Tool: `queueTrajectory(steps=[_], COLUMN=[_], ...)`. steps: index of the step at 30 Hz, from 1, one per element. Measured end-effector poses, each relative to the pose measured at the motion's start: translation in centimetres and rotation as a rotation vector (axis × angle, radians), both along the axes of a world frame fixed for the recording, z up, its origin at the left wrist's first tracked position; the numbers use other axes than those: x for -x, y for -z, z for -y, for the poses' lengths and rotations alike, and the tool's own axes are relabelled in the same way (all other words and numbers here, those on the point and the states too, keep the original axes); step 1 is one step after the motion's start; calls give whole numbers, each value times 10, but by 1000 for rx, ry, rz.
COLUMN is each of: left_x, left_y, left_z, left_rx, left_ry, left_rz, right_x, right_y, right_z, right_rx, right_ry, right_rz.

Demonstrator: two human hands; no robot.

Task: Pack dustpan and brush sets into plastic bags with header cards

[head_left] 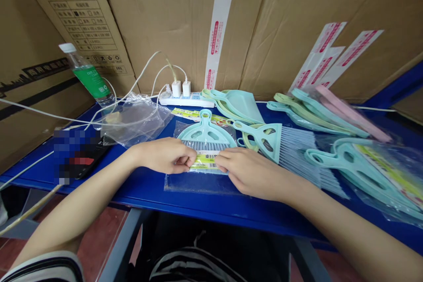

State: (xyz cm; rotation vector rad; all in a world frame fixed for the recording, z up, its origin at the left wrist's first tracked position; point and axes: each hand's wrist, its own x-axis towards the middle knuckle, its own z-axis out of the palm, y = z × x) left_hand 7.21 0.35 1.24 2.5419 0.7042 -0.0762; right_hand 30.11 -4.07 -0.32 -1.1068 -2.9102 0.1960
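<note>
A light-blue hand broom and dustpan set (205,131) lies in a clear plastic bag (194,183) near the table's front edge, handle pointing away from me. Across its bristles is a yellow-green and white label card (205,159) with a barcode. My left hand (170,155) is closed at the card's left end, fingers curled. At the right end, my right hand (246,168) pinches the card and hides part of it. Whether the card is inside the bag I cannot tell. Just right of the set lies a loose blue hand broom (264,139) with grey-blue bristles.
Blue and green dustpans (241,105) and another pile of dustpans (317,114) lie behind. A bagged set (360,167) is at right. At left are a phone (90,158), a bottle (89,77), crumpled plastic (139,119), cables and a power strip (194,101). Cardboard boxes (185,26) stand behind.
</note>
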Motion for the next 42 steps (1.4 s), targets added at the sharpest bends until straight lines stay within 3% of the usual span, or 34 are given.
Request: queueTrajectory(steps=[42], left_x=[-1], left_y=[0], left_z=[1], left_rx=[-25], left_ry=[5], left_rz=[-27], right_x=[-1], right_y=[1], right_z=[0], right_rx=[-16], right_ry=[5], right_rz=[-20])
